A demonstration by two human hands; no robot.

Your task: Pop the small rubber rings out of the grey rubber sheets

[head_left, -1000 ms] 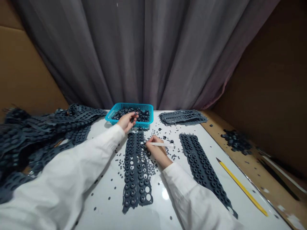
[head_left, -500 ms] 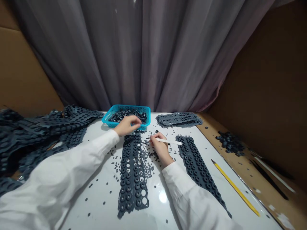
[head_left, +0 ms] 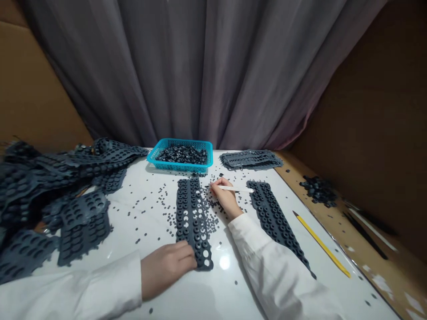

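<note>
A dark rubber strip (head_left: 192, 218) full of ring-shaped parts, some punched out, lies lengthwise in the middle of the white table (head_left: 147, 222). My left hand (head_left: 168, 266) rests at its near end, fingers curled and touching the strip's edge. My right hand (head_left: 226, 196) sits beside the strip's far end, closed on a thin white stick (head_left: 235, 189) that points right. Small dark rings and punched dots are scattered around both hands.
A blue basket (head_left: 182, 157) of loose rings stands at the back. A second strip (head_left: 275, 220) lies to the right, a stack of strips (head_left: 250, 159) behind it. Heaped strips (head_left: 50, 191) fill the left. A yellow pencil (head_left: 322, 243) and a ring pile (head_left: 318, 190) lie right.
My left hand has come back from the blue basket to the near end of the middle strip. My right hand with the white stick has barely shifted.
</note>
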